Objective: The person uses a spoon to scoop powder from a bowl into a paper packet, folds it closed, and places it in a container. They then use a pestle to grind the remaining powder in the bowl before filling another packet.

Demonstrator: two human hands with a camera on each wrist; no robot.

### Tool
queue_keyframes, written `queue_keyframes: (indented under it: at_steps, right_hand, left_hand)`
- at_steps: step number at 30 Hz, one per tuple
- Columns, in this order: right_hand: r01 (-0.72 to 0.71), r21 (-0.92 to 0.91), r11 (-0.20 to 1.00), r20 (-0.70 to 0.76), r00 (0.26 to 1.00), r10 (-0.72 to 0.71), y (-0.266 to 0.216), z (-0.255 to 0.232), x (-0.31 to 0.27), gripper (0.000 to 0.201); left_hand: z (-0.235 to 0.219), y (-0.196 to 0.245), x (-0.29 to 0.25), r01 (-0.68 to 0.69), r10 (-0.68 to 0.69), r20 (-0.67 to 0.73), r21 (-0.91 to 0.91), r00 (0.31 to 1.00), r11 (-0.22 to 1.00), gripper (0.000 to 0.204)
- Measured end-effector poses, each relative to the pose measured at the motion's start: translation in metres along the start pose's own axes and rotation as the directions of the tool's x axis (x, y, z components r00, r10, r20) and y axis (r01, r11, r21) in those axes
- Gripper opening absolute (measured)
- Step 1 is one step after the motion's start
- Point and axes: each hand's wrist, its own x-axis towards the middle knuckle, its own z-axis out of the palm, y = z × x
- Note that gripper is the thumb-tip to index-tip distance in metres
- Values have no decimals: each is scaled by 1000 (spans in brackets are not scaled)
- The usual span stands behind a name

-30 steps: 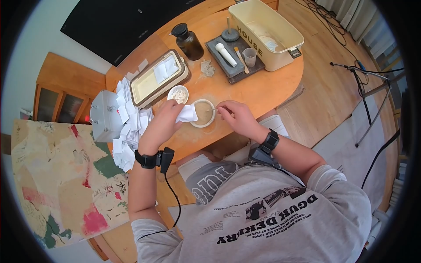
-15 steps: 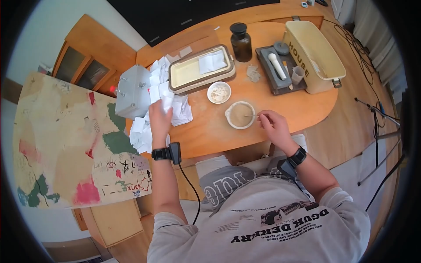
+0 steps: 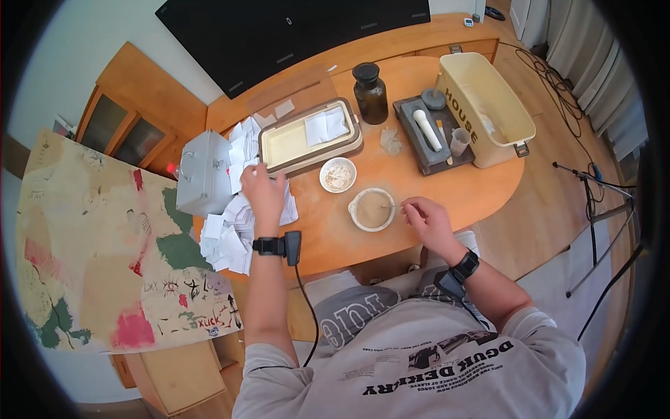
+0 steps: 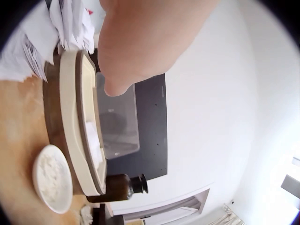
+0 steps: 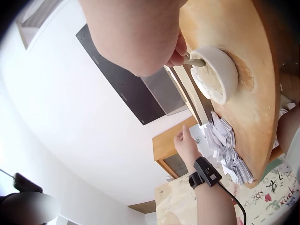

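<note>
My right hand pinches the handle of a small spoon; its tip rests in pale brown powder. The powder fills much of a thick-walled white mortar with a pouring lip, near the table's front edge. Over at the left, my left hand is above a heap of folded white paper packets, its fingers loosely bent, with nothing seen in them. A small white bowl of whitish flakes or powder sits between the mortar and a cream tray.
A silver metal case stands left of the packets. The cream tray holds flat papers. Behind are a dark glass jar, a stone slab with a white pestle, a plastic cup and a cream HOUSE bin.
My left hand has moved from the mortar, where it held a paper packet, left to the heap and let the packet go. My right hand stays by the mortar with the spoon.
</note>
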Motion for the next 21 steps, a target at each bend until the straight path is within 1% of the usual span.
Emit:
queue_keyframes:
  at_steps: [1,3,4,5,6,7,8,9,10,11,13,14,15,17,18,20,21]
  right_hand:
    - [-5,1,1000,-1,1000,5,1,0,1,15]
    - [-5,3,1000,-10,1000,5,0,0,2,16]
    - [-4,-17,1000,9,1000,4,-3,1,2,16]
    - [-4,-37,999,25,1000,5,-4,2,1,16]
    - [-5,-37,999,7,1000,6,-5,3,-2,16]
    - [2,-29,1000,20,1000,-1,-6,4,-4,16]
    - [10,-21,1000,34,999,-9,-6,3,-6,16]
    - [9,-21,1000,14,1000,-9,-6,1,-8,16]
    - [18,-19,1000,22,1000,-18,-6,-1,-9,16]
    - [27,-16,1000,31,999,-27,-8,-2,-9,15]
    - [5,9,1000,17,1000,-5,-13,-7,-10,16]
    - [9,-6,1000,24,1000,-9,-13,-9,-10,16]
    - [15,-22,1000,34,999,-15,-14,-11,-10,16]
    - [17,-12,1000,35,999,-17,-15,-13,-9,16]
    - [19,-4,1000,42,999,-19,-15,-13,-8,16]
    - [29,2,1000,38,999,-29,-11,-12,-6,16]
    - [36,4,999,34,999,-36,-10,-12,-6,16]
  left_hand:
    - [9,8,12,0,0,-4,0,1000,1000,41]
    - [34,23,38,-2,31,173,-163,984,987,40]
    - [46,33,51,-7,36,171,-167,985,986,40]
    - [59,42,63,54,-12,301,-132,954,990,44]
    - [70,51,73,101,-53,427,-90,903,991,49]
    - [82,57,80,82,-30,429,-101,903,992,49]
    - [95,61,86,142,-115,496,-16,861,990,55]
    - [106,65,92,195,-204,549,74,810,978,61]
    - [114,68,97,216,-240,572,112,784,970,71]
    - [121,69,102,201,-225,573,106,788,974,71]
    - [130,67,108,281,-281,630,103,724,954,75]
    - [134,66,109,320,-287,641,68,712,945,76]
    - [137,64,111,314,-282,643,68,712,947,76]
    - [136,64,116,379,-277,690,5,668,925,70]
    - [136,64,116,376,-278,688,7,670,926,70]
    - [137,64,114,343,-244,676,-15,695,939,64]
    - [138,62,113,344,-246,676,-12,694,939,64]
